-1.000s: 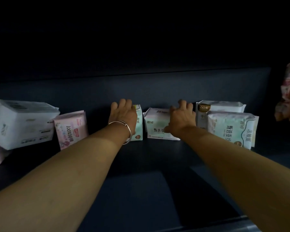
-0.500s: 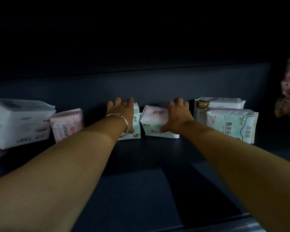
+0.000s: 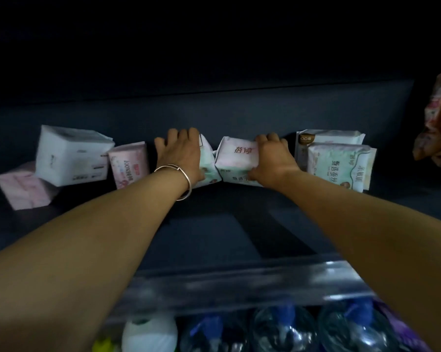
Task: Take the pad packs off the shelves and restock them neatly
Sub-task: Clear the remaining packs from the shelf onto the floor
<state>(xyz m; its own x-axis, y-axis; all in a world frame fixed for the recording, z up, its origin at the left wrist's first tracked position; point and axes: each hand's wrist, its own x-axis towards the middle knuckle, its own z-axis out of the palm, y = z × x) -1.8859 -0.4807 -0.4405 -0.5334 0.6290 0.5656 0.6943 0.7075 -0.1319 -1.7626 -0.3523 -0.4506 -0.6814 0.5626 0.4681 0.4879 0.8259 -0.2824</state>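
On a dark shelf point(image 3: 214, 224), my left hand point(image 3: 180, 154), with a bracelet on the wrist, grips a mint-green pad pack point(image 3: 209, 163) from its left side. My right hand point(image 3: 271, 161) grips a white and pink pad pack point(image 3: 236, 158) beside it, fingers over its top right corner. The two packs touch each other in the middle of the shelf. A small pink pack point(image 3: 129, 165) stands to the left, next to a large white pack point(image 3: 70, 156). Two pale green packs point(image 3: 338, 161) stand at the right.
A flat pink pack point(image 3: 23, 186) lies at the far left. A crumpled patterned bag point(image 3: 440, 123) hangs at the right edge. The shelf's clear front strip point(image 3: 239, 283) is near me, with several bottles point(image 3: 277, 329) on the shelf below.
Both hands have drawn the two middle packs nearer to me and closer together. The view has dropped, bringing the shelf's front edge and the bottles below into sight.
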